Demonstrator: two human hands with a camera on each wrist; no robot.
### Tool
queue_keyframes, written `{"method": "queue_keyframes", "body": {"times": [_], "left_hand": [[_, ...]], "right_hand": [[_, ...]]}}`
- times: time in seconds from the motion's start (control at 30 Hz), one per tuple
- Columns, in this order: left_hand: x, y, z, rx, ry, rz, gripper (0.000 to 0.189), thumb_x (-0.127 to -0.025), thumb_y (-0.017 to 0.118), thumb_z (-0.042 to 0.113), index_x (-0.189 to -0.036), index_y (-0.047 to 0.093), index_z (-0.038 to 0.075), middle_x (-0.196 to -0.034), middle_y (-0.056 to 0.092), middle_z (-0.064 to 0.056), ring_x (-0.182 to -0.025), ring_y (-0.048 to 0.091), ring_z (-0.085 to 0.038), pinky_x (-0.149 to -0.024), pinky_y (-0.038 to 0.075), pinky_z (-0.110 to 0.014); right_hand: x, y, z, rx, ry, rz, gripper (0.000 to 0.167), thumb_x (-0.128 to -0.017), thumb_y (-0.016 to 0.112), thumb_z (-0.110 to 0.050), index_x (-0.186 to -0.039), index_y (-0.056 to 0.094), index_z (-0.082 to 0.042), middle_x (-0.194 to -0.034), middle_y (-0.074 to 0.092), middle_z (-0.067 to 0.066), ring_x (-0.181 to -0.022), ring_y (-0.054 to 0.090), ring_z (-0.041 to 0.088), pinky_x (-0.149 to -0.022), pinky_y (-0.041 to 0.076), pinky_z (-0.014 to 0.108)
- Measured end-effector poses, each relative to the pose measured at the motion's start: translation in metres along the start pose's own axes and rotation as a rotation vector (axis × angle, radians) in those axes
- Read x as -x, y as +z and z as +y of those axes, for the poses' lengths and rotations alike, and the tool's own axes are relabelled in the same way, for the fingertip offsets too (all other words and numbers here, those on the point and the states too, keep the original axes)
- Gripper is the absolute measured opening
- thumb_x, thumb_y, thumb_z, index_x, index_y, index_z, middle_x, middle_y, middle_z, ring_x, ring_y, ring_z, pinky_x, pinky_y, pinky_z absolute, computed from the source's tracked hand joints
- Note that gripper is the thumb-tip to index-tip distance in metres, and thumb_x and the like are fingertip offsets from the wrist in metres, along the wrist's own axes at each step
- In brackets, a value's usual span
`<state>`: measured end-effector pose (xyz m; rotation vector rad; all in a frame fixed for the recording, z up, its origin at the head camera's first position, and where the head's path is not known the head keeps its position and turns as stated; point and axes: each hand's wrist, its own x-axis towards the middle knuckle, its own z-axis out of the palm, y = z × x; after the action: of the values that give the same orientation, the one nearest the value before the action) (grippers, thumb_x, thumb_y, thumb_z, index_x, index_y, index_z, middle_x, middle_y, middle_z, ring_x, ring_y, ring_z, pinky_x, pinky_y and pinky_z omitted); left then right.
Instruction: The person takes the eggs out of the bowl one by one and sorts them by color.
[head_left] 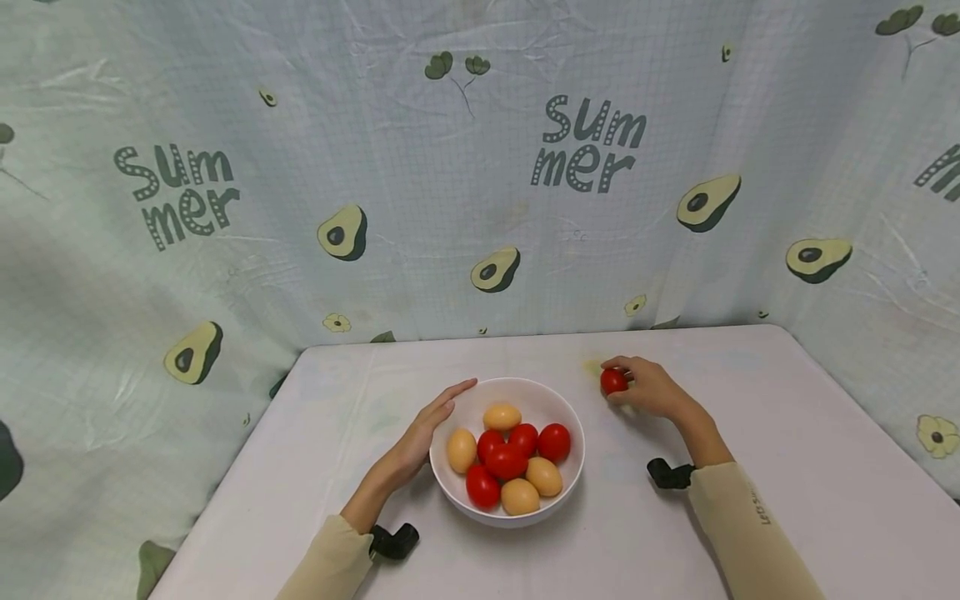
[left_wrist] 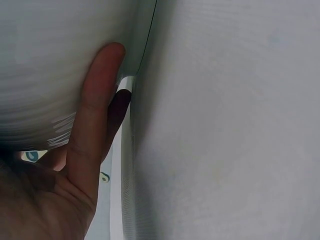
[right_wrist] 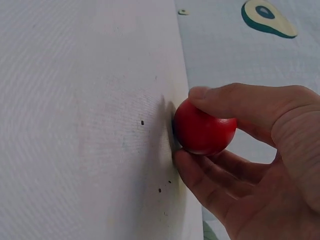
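My right hand (head_left: 647,387) pinches a smooth red egg (right_wrist: 205,127) between thumb and fingers, low over the far right part of the table. The egg's outline is rounded, and part of it is hidden by the thumb in the right wrist view. A white bowl (head_left: 576,487) stands near the middle of the table, left of that hand. In it lie several red eggs, one on top of the others (head_left: 506,461), and several tan eggs (head_left: 519,497). My left hand (head_left: 411,442) rests along the bowl's left side, its fingers extended against the outer wall in the left wrist view.
A white-covered table (head_left: 360,400) carries the bowl. Behind and beside it hangs a pale curtain (head_left: 420,183) printed with avocados and lettering. A faint yellow patch (head_left: 592,367) marks the cloth beside the right fingers. Black wrist-worn devices sit on both wrists.
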<state>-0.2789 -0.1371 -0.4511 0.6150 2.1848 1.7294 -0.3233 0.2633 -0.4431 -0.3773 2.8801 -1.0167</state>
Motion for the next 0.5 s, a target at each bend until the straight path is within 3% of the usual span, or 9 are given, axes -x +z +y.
{"method": "queue_keyframes", "body": {"times": [0.5], "left_hand": [[-0.0004, 0.0003, -0.0002, -0.003, 0.001, 0.0, 0.052, -0.113, 0.021, 0.028, -0.162, 0.036, 0.021, -0.172, 0.027, -0.002, -0.161, 0.02, -0.028, -0.132, 0.013, -0.053]], "right_hand": [[-0.0008, 0.0008, 0.0017, -0.03, 0.043, -0.031, 0.062, -0.09, 0.076, -0.016, -0.146, 0.053, -0.004, -0.14, 0.057, 0.028, -0.127, 0.055, 0.047, -0.1, 0.056, 0.057]]}}
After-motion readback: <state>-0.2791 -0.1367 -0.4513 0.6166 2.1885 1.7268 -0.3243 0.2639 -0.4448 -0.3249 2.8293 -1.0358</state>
